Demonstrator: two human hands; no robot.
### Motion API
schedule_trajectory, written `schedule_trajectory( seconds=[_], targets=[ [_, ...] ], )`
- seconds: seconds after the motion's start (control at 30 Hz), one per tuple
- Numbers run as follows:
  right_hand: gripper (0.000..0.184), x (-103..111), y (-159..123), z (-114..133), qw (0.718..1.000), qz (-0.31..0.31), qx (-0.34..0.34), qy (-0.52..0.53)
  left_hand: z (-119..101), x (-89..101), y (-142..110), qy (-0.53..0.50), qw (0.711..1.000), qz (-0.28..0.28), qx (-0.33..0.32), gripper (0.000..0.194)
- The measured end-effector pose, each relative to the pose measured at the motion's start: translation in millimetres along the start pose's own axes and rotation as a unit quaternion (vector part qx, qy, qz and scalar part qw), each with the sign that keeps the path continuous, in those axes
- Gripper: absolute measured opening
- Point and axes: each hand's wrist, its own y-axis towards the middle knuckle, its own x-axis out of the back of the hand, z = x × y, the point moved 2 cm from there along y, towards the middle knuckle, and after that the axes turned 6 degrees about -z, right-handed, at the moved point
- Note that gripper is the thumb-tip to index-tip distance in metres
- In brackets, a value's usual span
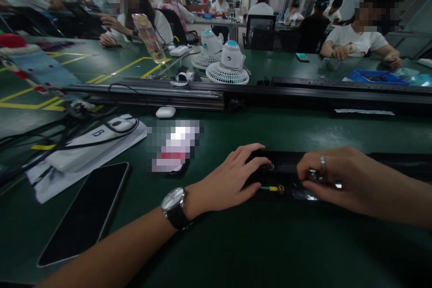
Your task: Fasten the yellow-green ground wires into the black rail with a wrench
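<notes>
My left hand [232,176] rests at the left end of a long black rail [286,159], its fingers apart. The index fingertip is by a small metal piece [270,167] on the rail. Just beyond my thumb tip is a green wire with a yellow sleeve and a metal ring terminal [272,188]; whether the thumb touches it I cannot tell. My right hand [340,180], a ring on one finger, is curled over the rail with fingers closed around a small shiny metal part [314,174]. Its kind is mostly hidden. A clear shiny film or plate [305,193] lies below those fingers.
Left of my hands are a dark phone [86,213], a second, blurred-out phone [175,148], a white earbud case [165,112] and a white device on paper [91,144] with black cables. Black rails [320,92] cross behind; beyond stand white fans [227,65], a bottle [150,38] and seated people.
</notes>
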Motion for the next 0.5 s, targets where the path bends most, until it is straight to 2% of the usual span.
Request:
schedule_trajectory(
  seconds=[0.07,0.1,0.17,0.2,0.27,0.33,0.4,0.43,0.5],
  targets=[
    [0.005,-3.6,-4.7,-7.6,0.998,0.035,-0.046,0.026,-1.2,0.5,0.1,-0.002,1.000,-0.006,-0.002,0.054],
    [0.008,-5.2,-7.7,-12.1,0.996,0.030,-0.071,0.047,-1.5,0.8,0.3,-0.003,1.000,-0.009,-0.003,0.054],
    [0.016,-7.5,-13.3,-20.8,0.986,-0.044,-0.113,0.117,-1.7,1.9,1.2,0.000,1.000,-0.016,-0.003,0.053],
    [0.018,-8.8,-15.5,-24.4,0.972,-0.101,-0.129,0.171,-1.8,2.8,1.8,0.004,1.000,-0.026,-0.004,0.051],
    [0.017,-12.8,-17.7,-29.0,0.919,-0.210,-0.134,0.305,-2.9,5.4,3.0,0.012,0.998,-0.067,-0.008,0.043],
    [0.016,-19.5,-16.1,-29.9,0.871,-0.257,-0.115,0.403,-6.3,8.0,3.7,0.015,0.992,-0.127,-0.014,0.032],
    [0.016,-26.9,-13.1,-29.6,0.849,-0.264,-0.111,0.444,-11.9,8.7,3.3,0.005,0.984,-0.174,-0.022,0.022],
    [0.015,-30.2,-12.1,-29.7,0.844,-0.266,-0.112,0.452,-15.1,7.9,3.0,-0.004,0.983,-0.180,-0.026,0.020],
    [0.015,-35.7,-11.9,-30.6,0.845,-0.261,-0.107,0.455,-21.3,5.7,2.3,-0.021,0.980,-0.193,-0.039,0.016]
  ],
)
